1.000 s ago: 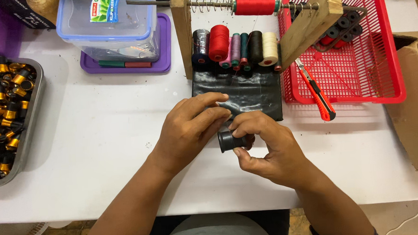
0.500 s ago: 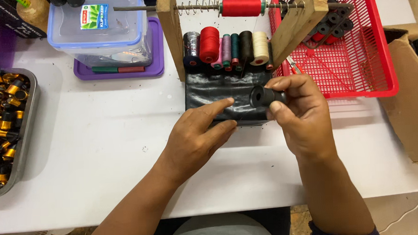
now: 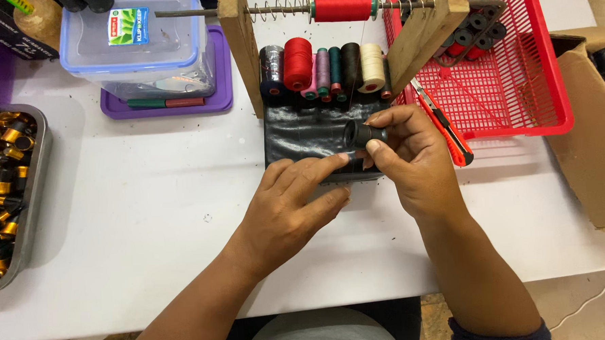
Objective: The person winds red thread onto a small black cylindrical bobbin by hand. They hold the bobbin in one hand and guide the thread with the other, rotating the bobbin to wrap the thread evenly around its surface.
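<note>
Black spool (image 3: 357,133) gripped by right hand (image 3: 411,162), left hand (image 3: 290,201) beside

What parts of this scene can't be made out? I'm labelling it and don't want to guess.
Head view only:
- Small black cylindrical spool: its far end is hidden by the right hand.
- Thread between the left hand fingertips: too thin to tell.
- Metal tray of black-and-gold caps: cut off by the left edge.
- Brown cardboard box: contents mostly cut off by the right edge.
</note>
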